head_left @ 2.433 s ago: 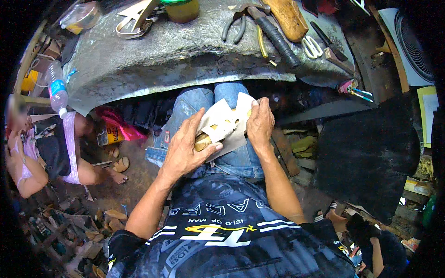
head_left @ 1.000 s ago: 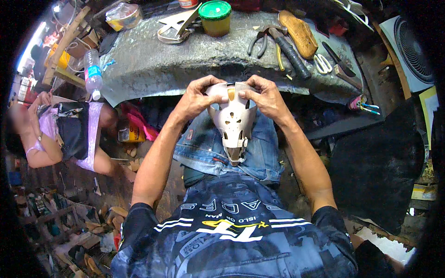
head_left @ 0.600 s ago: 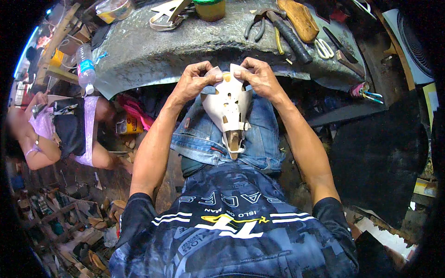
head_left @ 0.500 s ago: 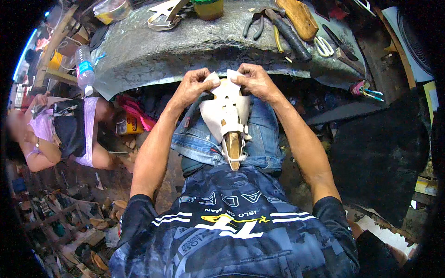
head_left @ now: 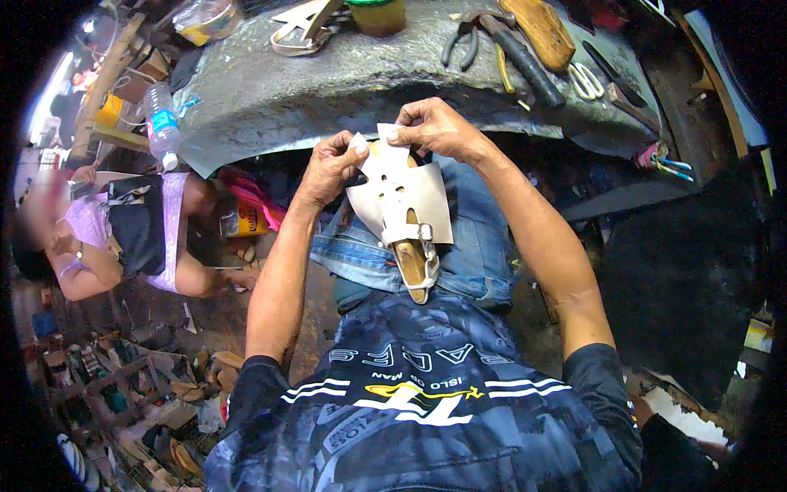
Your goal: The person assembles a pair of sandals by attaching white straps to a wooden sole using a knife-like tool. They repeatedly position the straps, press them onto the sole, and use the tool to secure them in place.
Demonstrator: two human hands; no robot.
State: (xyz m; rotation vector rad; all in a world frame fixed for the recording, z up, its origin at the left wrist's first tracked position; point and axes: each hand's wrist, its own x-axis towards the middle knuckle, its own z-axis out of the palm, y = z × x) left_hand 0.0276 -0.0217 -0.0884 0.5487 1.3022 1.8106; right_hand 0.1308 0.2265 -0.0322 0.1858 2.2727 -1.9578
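Observation:
A cream-white sandal upper with cut-out holes and a buckled strap lies over my lap, fitted around a brown wooden shoe last. The last's narrow end points toward my body. My left hand is closed, thumb and fingers pinching the upper's left flap at the far end. My right hand pinches the neighbouring right flap, slightly higher up. Both hands are close together, just short of the workbench's near edge. The fingertips beneath the flaps are partly hidden.
On the grey workbench lie pliers, a hammer, white-handled scissors, a wooden block and another white upper. A plastic bottle stands left. Another person sits at the left.
My right hand has shifted a little left and farther from my body with its flap. The upper's right side now spreads wider, and the last has turned slightly.

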